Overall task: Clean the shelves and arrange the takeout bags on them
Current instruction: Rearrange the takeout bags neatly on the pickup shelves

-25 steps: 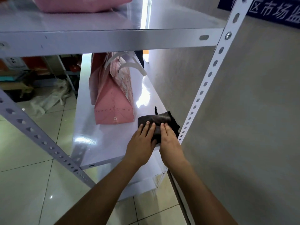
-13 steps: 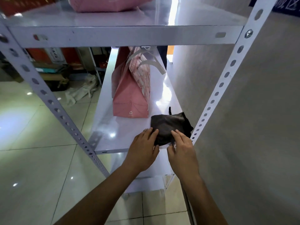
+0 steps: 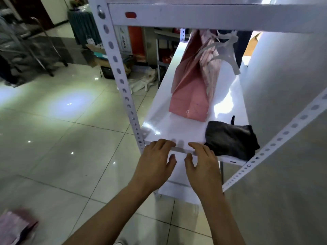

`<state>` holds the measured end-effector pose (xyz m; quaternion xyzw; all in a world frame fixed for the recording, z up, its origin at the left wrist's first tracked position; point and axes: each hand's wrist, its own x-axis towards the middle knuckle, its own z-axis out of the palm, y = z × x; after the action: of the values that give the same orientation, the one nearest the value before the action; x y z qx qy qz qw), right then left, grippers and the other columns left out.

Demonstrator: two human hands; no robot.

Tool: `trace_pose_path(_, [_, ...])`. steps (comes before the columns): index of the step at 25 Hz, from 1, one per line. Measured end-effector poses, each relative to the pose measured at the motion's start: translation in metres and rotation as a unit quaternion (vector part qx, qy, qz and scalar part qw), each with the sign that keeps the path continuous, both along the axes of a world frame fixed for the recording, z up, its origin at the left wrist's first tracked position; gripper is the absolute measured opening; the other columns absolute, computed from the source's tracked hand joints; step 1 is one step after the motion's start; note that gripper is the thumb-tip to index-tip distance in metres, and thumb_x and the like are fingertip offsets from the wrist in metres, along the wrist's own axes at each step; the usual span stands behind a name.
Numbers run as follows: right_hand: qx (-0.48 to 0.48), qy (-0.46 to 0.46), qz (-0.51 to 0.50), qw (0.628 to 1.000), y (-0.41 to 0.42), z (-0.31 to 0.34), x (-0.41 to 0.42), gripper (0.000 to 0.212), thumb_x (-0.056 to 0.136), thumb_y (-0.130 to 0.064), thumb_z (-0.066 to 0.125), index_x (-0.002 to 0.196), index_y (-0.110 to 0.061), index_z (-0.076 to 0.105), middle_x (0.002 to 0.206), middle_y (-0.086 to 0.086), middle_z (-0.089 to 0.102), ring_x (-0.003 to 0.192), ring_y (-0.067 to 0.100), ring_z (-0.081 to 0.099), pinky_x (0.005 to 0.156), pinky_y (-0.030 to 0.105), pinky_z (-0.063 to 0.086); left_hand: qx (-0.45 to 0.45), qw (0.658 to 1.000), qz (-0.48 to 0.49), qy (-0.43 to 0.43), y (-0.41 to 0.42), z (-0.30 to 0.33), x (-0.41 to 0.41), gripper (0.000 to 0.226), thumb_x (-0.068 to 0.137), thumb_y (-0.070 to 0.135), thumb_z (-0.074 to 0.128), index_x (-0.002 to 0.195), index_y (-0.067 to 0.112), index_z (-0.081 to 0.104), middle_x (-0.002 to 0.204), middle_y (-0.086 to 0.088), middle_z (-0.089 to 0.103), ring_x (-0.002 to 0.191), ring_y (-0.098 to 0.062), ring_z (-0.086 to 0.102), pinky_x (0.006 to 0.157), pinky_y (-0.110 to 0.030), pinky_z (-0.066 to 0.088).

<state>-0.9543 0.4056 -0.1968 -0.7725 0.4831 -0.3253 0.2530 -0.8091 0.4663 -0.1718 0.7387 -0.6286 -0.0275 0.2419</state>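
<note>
Both hands hovered empty at the glossy white metal shelf [image 3: 185, 121] edge, the left hand [image 3: 155, 161] and right hand [image 3: 203, 165] loosely spread, perhaps touching it. The folded dark grey cloth [image 3: 230, 138] lay just right of the right hand; the upright pink paper takeout bag [image 3: 192, 89] stood beyond, long axis running away.

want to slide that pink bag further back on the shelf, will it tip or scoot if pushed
The pink bag stands tall on a narrow base, so a high push would probably tip it. The shelf looks glossy, so a low push should slide it. Its creased paper sides will likely buckle.
</note>
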Motion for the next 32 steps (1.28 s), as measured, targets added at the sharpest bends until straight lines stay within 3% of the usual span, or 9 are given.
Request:
trace_pose_path(5, [-0.012,-0.012,0.035,0.999,0.025,0.010,0.050,0.029,0.094,-0.012,0.063,0.123,-0.019,0.066,0.119,-0.002,0.067,0.110,0.020,0.061,0.098,0.043,0.052,-0.014,0.999,0.031,0.025,0.038,0.008,0.044,0.029,0.095,0.026,0.054,0.124,0.023,0.060,0.114,0.003,0.066,0.095,-0.019,0.059,0.082,-0.033,0.048])
trace_pose_path(9, [-0.020,-0.029,0.061,0.998,0.062,0.025,0.103,0.023,0.096,-0.016,0.058,0.114,-0.028,0.065,0.103,-0.013,0.063,0.098,0.009,0.060,0.087,0.032,0.052,-0.023,0.998,0.035,0.047,0.076,0.013,0.098,0.026,0.096,0.026,0.052,0.121,0.025,0.061,0.111,0.003,0.065,0.096,-0.021,0.059,0.084,-0.037,0.048])
trace_pose_path(14, [0.005,-0.039,0.073,0.997,0.117,0.031,0.177,0.024,0.097,-0.019,0.057,0.113,-0.035,0.063,0.107,-0.017,0.064,0.096,-0.003,0.058,0.085,0.027,0.049,-0.008,0.996,0.062,0.065,0.132,0.014,0.182,0.029,0.098,0.031,0.049,0.123,0.022,0.061,0.118,0.001,0.064,0.108,-0.022,0.056,0.092,-0.038,0.045])
trace_pose_path(18, [0.008,-0.028,0.080,0.996,0.155,0.024,0.234,0.025,0.097,-0.020,0.057,0.117,-0.034,0.063,0.107,-0.018,0.063,0.099,-0.014,0.054,0.081,0.008,0.040,-0.015,0.993,0.067,0.100,0.164,0.014,0.240,0.028,0.098,0.031,0.050,0.121,0.021,0.063,0.119,0.001,0.063,0.110,-0.021,0.055,0.094,-0.038,0.045])
trace_pose_path(23, [0.027,0.000,0.091,0.996,0.167,0.023,0.289,0.028,0.098,-0.023,0.055,0.123,-0.035,0.059,0.114,-0.017,0.062,0.106,-0.002,0.057,0.085,0.020,0.043,-0.021,0.987,0.075,0.138,0.184,0.010,0.291,0.026,0.098,0.031,0.051,0.119,0.024,0.063,0.120,0.005,0.061,0.111,-0.018,0.052,0.094,-0.033,0.044])
trace_pose_path(28, [0.044,0.024,0.110,0.993,0.138,0.015,0.353,0.032,0.099,-0.025,0.056,0.130,-0.032,0.058,0.124,-0.015,0.060,0.110,0.000,0.055,0.083,0.009,0.035,-0.013,0.983,0.101,0.152,0.171,0.005,0.359,0.023,0.098,0.032,0.052,0.119,0.027,0.062,0.119,0.008,0.061,0.112,-0.015,0.050,0.089,-0.026,0.039])
trace_pose_path(32, [0.059,-0.007,0.104,0.993,0.091,0.004,0.417,0.030,0.098,-0.025,0.057,0.127,-0.034,0.059,0.121,-0.015,0.060,0.108,0.000,0.057,0.079,0.003,0.036,-0.004,0.983,0.113,0.148,0.138,0.003,0.426,0.024,0.098,0.029,0.052,0.119,0.026,0.063,0.119,0.007,0.062,0.115,-0.015,0.050,0.092,-0.026,0.040])
